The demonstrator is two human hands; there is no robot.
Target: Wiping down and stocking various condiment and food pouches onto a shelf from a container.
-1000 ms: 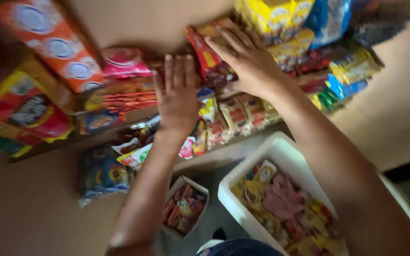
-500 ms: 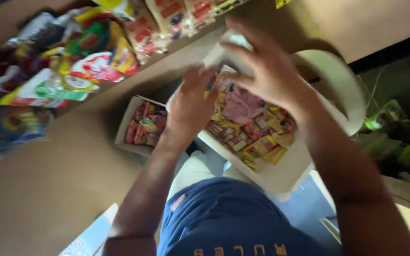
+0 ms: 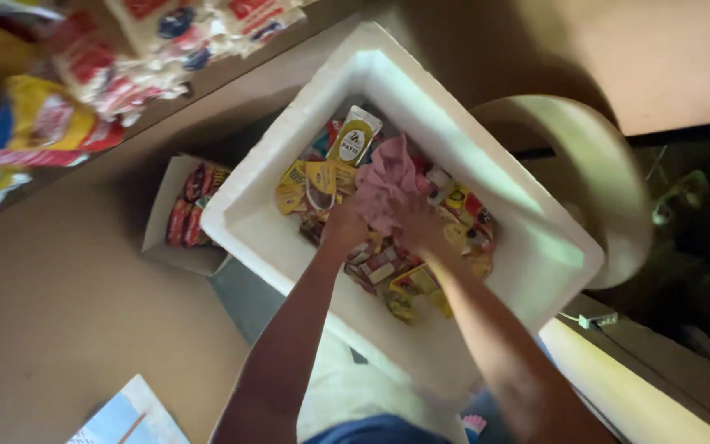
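Observation:
A white foam box (image 3: 273, 214) sits below me, filled with several small snack packets in yellow and red. Both my hands reach down into it. My left hand (image 3: 345, 224) rests among the packets beside a pink cloth (image 3: 388, 185). My right hand (image 3: 417, 226) touches the lower edge of that pink cloth; whether its fingers close on the cloth is hidden. A yellow and white packet (image 3: 355, 137) lies at the far end of the box.
A small cardboard box (image 3: 176, 215) of red packets stands left of the foam box. Hanging snack bags (image 3: 51, 123) fill a shelf at the upper left. A pale round lid or plate (image 3: 601, 181) lies right of the foam box. A wooden board (image 3: 51, 304) spreads below the shelf.
My hands left the snack bags on the shelf and came down into the foam box. The view dropped from the shelf to the box.

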